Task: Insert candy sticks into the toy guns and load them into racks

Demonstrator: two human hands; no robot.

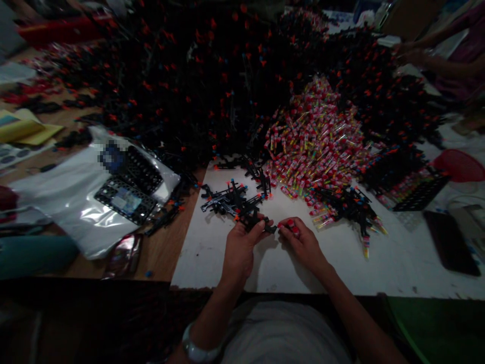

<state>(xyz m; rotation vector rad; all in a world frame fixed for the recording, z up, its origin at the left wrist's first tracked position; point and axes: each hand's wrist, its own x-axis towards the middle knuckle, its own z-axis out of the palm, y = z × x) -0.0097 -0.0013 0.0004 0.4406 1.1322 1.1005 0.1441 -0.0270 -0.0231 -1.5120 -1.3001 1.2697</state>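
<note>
Close to the front of the white board (212,258), my left hand (240,250) is closed on a small black toy gun (270,229), one end of which points toward my right hand. My right hand (306,247) pinches small red-capped candy tubes (291,224); the fingers partly hide them. A narrow gap separates the tubes from the toy gun. Just beyond my left hand lies a loose cluster of black toy guns (227,197) with orange and blue tips. Right of my right hand, more toy guns (350,205) lie with tubes among them.
A tall heap of candy tubes (314,141) rises behind the hands, backed by a large dark pile of toy guns (189,86). Left is a plastic bag (76,202) with black racks; right are a filled black crate (420,194) and a phone (450,242). Another person's arms (435,58) reach in.
</note>
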